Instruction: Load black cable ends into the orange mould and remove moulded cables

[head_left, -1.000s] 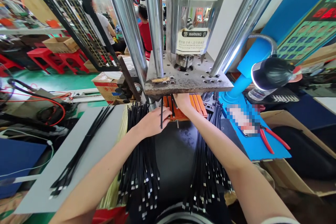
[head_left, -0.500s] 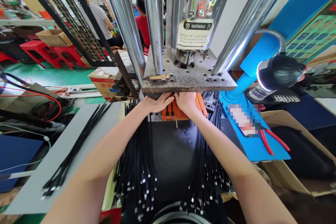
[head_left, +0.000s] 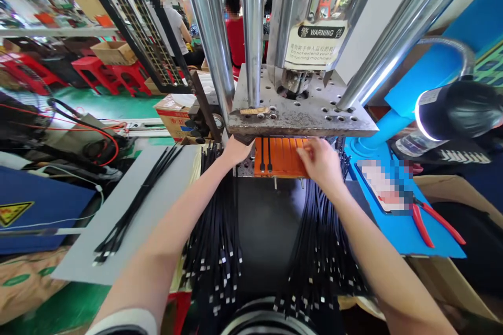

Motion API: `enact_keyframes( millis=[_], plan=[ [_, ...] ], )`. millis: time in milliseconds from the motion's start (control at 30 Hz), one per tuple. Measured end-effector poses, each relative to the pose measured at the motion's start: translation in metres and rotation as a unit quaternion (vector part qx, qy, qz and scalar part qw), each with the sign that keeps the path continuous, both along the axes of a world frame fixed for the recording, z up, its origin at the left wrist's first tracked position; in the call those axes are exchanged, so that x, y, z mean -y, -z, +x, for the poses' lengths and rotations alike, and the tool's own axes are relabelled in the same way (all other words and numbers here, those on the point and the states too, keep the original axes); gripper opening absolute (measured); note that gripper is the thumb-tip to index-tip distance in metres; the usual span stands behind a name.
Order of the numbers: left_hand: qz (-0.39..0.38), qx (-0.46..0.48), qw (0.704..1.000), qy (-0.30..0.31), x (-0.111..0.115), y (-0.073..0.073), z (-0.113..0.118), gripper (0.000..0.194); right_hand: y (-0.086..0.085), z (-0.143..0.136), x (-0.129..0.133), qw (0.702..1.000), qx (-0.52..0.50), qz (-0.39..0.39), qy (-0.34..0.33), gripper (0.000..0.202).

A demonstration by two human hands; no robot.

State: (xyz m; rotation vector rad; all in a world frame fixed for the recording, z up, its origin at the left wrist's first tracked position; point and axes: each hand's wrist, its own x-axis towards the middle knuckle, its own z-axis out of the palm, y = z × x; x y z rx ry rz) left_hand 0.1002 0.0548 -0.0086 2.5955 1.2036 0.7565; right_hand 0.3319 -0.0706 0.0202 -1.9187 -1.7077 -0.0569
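Observation:
An orange fixture block [head_left: 288, 159] with narrow grooves sits under the steel press plate [head_left: 298, 124]. Two black cables lie in its left grooves, connector ends toward me. My left hand [head_left: 239, 151] is at the block's left end, and the plate's edge hides its fingers. Over the block's right end is my right hand [head_left: 324, 163], fingers loosely bent and apart, with nothing visible in them. Just beyond it hangs the right bundle of black cables [head_left: 314, 225]. Another bundle of black cables [head_left: 216, 230] hangs below my left forearm. Both bundles have shiny connector tips.
Steel columns [head_left: 253, 36] and a warning label [head_left: 316, 44] rise above the plate. A few cables [head_left: 137, 199] lie on the grey board at left. Red-handled pliers [head_left: 436, 220], a phone [head_left: 383, 186] and a lamp [head_left: 456, 110] are at right. Two people sit beyond the press.
My right hand has moved right, off the middle of the orange block, baring more of its grooves. My left hand has drawn to the block's left end. The view has shifted slightly.

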Motion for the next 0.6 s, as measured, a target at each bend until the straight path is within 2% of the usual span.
enact_keyframes(
  millis=[67,133,200,267,400,500,533,600],
  plan=[
    [0.017,-0.053,0.996,-0.073,0.019,0.008,-0.018,0.039,0.014,0.025,0.031,0.995,0.042,-0.015,0.087,0.021],
    [0.035,-0.143,0.979,-0.14,0.035,0.016,-0.029,0.039,0.028,0.038,0.049,0.977,0.086,-0.12,0.152,0.026],
    [0.033,-0.215,0.959,-0.182,0.044,0.022,-0.03,0.036,0.039,0.037,0.053,0.954,0.106,-0.232,0.157,0.029],
    [0.003,-0.217,0.954,-0.204,0.046,0.024,-0.025,0.03,0.045,0.032,0.049,0.946,0.095,-0.276,0.142,0.028],
    [-0.046,-0.16,0.962,-0.215,0.036,0.018,-0.025,0.026,0.044,0.033,0.05,0.959,-0.002,-0.239,0.153,0.02],
    [-0.053,-0.123,0.971,-0.2,0.037,0.005,-0.035,0.023,0.035,0.039,0.065,0.971,-0.131,-0.107,0.17,0.024],
    [-0.06,-0.106,0.975,-0.185,0.042,-0.002,-0.038,0.022,0.03,0.037,0.071,0.97,-0.18,-0.057,0.156,0.023],
    [-0.084,-0.037,0.988,-0.125,0.058,-0.019,-0.041,0.021,0.017,0.025,0.08,0.962,-0.261,-0.002,0.083,0.022]
  ],
)
